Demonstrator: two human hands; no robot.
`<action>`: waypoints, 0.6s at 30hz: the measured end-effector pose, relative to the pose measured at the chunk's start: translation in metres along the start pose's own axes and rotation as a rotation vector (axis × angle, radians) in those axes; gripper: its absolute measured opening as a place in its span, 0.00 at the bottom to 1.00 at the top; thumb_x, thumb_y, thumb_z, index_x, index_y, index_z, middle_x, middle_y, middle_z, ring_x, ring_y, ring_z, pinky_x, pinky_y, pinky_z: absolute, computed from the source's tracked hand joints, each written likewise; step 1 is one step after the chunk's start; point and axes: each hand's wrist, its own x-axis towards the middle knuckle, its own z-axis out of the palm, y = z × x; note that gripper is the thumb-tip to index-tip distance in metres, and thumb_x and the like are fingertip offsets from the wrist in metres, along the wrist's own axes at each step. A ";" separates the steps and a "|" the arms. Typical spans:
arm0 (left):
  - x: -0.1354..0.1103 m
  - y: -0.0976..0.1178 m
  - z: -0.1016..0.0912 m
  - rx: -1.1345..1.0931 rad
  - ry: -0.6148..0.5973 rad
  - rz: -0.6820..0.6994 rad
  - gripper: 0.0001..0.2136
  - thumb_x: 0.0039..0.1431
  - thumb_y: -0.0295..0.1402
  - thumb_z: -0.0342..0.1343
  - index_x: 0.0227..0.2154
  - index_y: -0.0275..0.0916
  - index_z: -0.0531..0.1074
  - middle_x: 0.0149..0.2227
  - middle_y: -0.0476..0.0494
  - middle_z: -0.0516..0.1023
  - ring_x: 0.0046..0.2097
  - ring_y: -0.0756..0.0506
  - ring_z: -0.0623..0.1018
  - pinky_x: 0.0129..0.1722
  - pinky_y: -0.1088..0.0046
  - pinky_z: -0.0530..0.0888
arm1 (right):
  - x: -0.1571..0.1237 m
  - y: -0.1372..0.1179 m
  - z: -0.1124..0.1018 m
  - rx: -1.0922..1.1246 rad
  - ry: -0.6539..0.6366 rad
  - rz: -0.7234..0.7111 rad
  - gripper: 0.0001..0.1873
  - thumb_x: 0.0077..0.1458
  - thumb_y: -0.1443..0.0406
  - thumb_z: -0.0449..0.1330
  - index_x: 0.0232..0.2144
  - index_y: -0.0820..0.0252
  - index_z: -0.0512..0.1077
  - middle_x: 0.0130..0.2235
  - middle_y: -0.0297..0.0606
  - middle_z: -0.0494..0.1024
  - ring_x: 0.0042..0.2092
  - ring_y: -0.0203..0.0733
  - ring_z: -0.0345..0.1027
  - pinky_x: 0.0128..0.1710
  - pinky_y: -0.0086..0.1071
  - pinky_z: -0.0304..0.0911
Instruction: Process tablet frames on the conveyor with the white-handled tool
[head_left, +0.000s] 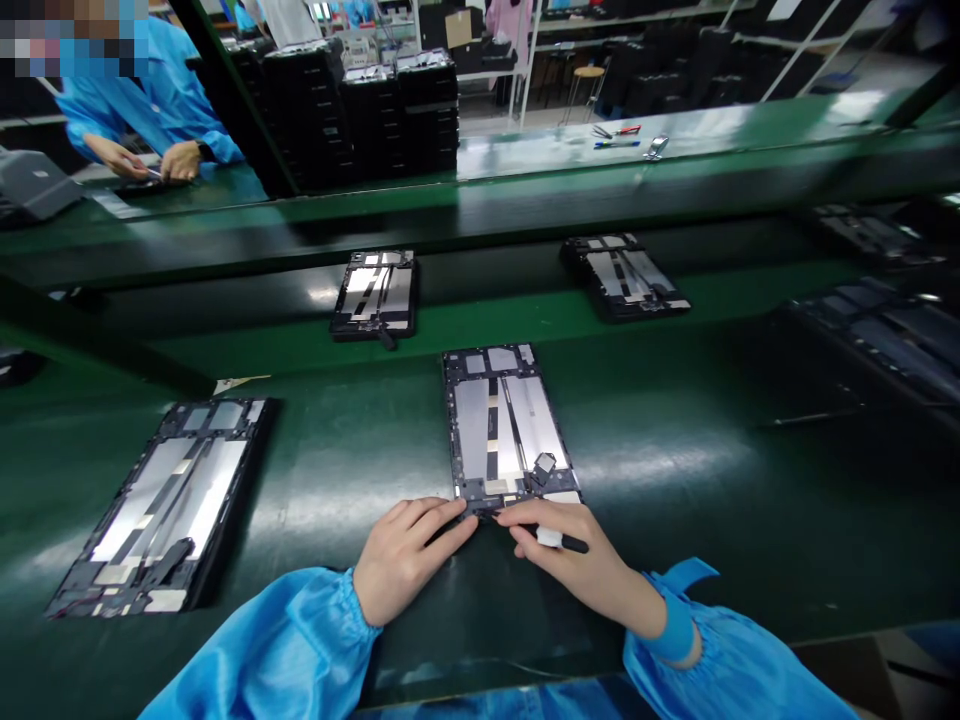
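Note:
An open tablet frame with silver plates and dark strips lies flat on the green bench in front of me. My left hand rests at its near edge, fingers stretched and pressing on the bottom left corner. My right hand is at the bottom right corner, fingers curled round a small black and white pen-like tool. Both arms wear blue sleeves.
Another open tablet frame lies at my left. Two more frames sit on the dark belt behind. Stacks of black trays stand beyond. A person in blue works at the far left. Small tools lie on the far bench.

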 end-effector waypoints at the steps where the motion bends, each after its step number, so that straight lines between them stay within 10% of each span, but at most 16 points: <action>1: 0.000 -0.001 0.000 0.002 0.002 0.001 0.14 0.69 0.27 0.47 0.55 0.39 0.67 0.51 0.40 0.75 0.50 0.44 0.73 0.44 0.67 0.73 | 0.000 0.000 0.000 0.000 -0.016 -0.001 0.10 0.62 0.65 0.57 0.41 0.56 0.78 0.42 0.39 0.82 0.42 0.44 0.77 0.35 0.31 0.76; 12: -0.004 0.053 0.005 -0.011 -0.184 0.051 0.16 0.69 0.35 0.48 0.56 0.41 0.67 0.58 0.44 0.70 0.56 0.42 0.70 0.50 0.64 0.69 | -0.004 0.002 -0.017 0.292 0.090 0.272 0.13 0.55 0.57 0.64 0.39 0.59 0.75 0.28 0.35 0.78 0.25 0.36 0.72 0.21 0.27 0.70; 18: -0.017 0.045 -0.017 -0.113 -0.283 0.085 0.12 0.69 0.35 0.47 0.51 0.42 0.71 0.56 0.45 0.72 0.55 0.42 0.70 0.50 0.64 0.68 | -0.020 0.015 -0.029 0.256 0.030 0.388 0.13 0.55 0.55 0.64 0.35 0.60 0.73 0.22 0.31 0.73 0.22 0.34 0.67 0.21 0.25 0.65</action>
